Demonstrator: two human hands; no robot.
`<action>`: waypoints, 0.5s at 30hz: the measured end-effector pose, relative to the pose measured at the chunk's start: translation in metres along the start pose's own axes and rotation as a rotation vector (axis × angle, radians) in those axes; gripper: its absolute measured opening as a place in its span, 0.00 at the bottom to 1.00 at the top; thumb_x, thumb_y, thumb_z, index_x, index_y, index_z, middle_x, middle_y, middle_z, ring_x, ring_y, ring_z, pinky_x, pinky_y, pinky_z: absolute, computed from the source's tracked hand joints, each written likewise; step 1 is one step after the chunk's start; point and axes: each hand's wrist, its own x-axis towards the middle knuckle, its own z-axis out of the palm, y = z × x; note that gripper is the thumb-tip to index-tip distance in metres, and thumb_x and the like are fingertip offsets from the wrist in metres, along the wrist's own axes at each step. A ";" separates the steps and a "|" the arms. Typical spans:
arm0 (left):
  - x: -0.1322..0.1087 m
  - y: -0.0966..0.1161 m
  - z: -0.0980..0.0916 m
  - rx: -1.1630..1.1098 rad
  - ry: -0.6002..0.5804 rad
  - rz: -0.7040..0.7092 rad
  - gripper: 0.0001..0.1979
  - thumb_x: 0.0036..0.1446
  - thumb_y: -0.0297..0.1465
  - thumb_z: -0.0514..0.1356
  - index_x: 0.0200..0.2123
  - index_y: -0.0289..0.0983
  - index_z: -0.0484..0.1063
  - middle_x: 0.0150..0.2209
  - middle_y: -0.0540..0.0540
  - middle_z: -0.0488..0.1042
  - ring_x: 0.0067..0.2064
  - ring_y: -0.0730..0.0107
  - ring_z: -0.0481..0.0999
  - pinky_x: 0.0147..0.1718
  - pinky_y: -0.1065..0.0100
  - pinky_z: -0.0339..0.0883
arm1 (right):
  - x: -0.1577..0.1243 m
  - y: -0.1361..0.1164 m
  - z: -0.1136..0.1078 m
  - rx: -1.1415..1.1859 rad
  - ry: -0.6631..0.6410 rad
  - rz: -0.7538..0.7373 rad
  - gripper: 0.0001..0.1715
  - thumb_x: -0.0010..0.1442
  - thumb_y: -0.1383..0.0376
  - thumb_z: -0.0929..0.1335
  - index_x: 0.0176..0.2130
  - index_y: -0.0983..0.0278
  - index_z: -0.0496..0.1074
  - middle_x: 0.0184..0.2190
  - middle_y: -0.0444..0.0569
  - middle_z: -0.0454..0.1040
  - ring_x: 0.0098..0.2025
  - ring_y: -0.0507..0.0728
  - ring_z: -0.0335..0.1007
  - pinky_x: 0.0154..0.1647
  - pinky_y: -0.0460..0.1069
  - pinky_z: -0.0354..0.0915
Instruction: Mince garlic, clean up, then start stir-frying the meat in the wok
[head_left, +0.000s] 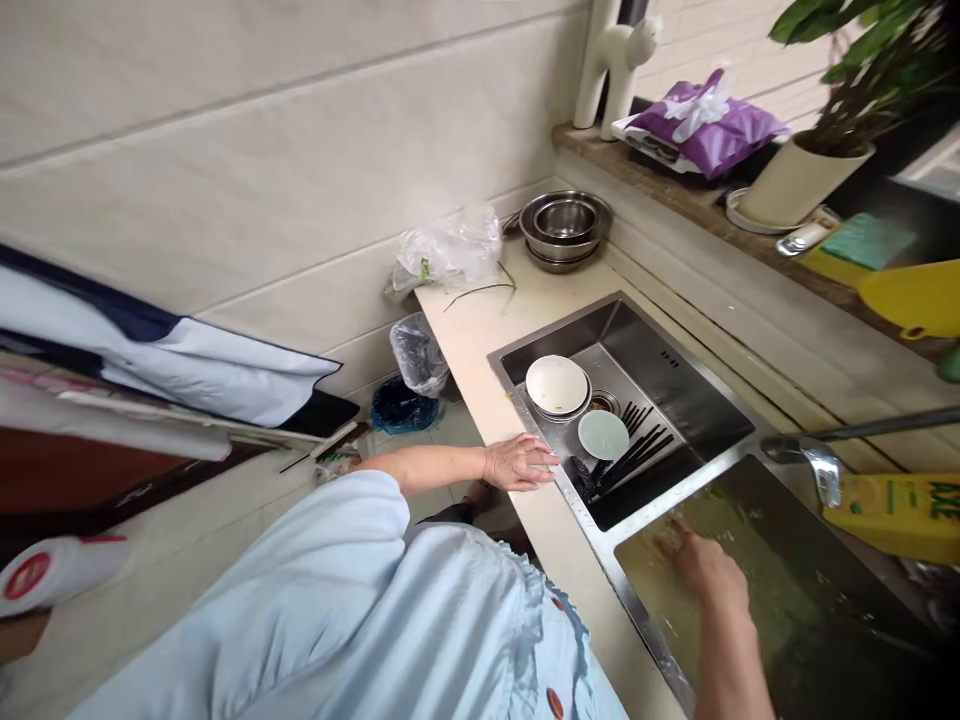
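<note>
My left hand (519,462) lies flat on the counter edge (480,360) beside the left sink basin (675,395), fingers stretched out and holding nothing. That basin holds stacked white plates (556,385), a pale green plate (603,435) and several black chopsticks (637,450). My right hand (701,565) reaches down into the right basin (810,610), which is full of murky water. Its fingertips are under the water and blurred, so I cannot see whether they hold anything. The tap (821,470) sticks out above this basin.
Stacked steel bowls (564,228) and a plastic bag (450,250) sit at the counter's far end. A potted plant (806,170), a purple package (701,125) and a white cat figure (619,60) stand on the ledge. A yellow bottle (900,515) lies by the tap. A lined bin (418,352) stands on the floor.
</note>
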 end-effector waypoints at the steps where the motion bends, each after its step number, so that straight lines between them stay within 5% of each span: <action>1: 0.000 0.000 -0.001 -0.012 0.009 -0.004 0.19 0.60 0.42 0.58 0.53 0.46 0.73 0.61 0.41 0.69 0.61 0.54 0.63 0.60 0.50 0.56 | 0.000 -0.007 0.006 0.068 0.000 0.020 0.18 0.53 0.49 0.66 0.31 0.57 0.79 0.31 0.58 0.80 0.37 0.66 0.79 0.34 0.59 0.74; 6: -0.001 0.003 -0.002 -0.063 0.029 -0.038 0.22 0.60 0.49 0.57 0.53 0.45 0.74 0.61 0.40 0.69 0.60 0.52 0.63 0.60 0.48 0.54 | -0.017 -0.029 0.029 0.425 0.066 0.075 0.28 0.58 0.47 0.61 0.41 0.61 0.80 0.37 0.56 0.81 0.36 0.60 0.80 0.35 0.51 0.74; 10: 0.018 0.008 0.005 -0.140 0.089 -0.016 0.18 0.65 0.44 0.54 0.50 0.44 0.76 0.55 0.41 0.75 0.58 0.55 0.66 0.59 0.50 0.54 | -0.055 -0.022 0.032 0.147 0.296 0.274 0.15 0.50 0.53 0.68 0.28 0.59 0.79 0.27 0.54 0.80 0.30 0.60 0.77 0.31 0.50 0.72; 13: 0.033 0.009 0.000 -0.241 0.186 -0.011 0.17 0.69 0.34 0.48 0.43 0.42 0.78 0.42 0.44 0.80 0.50 0.61 0.71 0.54 0.53 0.57 | -0.090 -0.026 0.027 0.081 0.474 0.378 0.20 0.51 0.52 0.69 0.36 0.62 0.80 0.24 0.53 0.78 0.28 0.61 0.75 0.30 0.52 0.70; 15: 0.031 0.005 -0.016 -0.300 0.252 -0.056 0.18 0.69 0.31 0.47 0.40 0.41 0.77 0.36 0.45 0.78 0.45 0.63 0.73 0.51 0.55 0.59 | -0.105 -0.051 0.029 0.069 0.570 0.351 0.21 0.53 0.53 0.69 0.39 0.65 0.80 0.22 0.51 0.77 0.28 0.59 0.74 0.33 0.51 0.70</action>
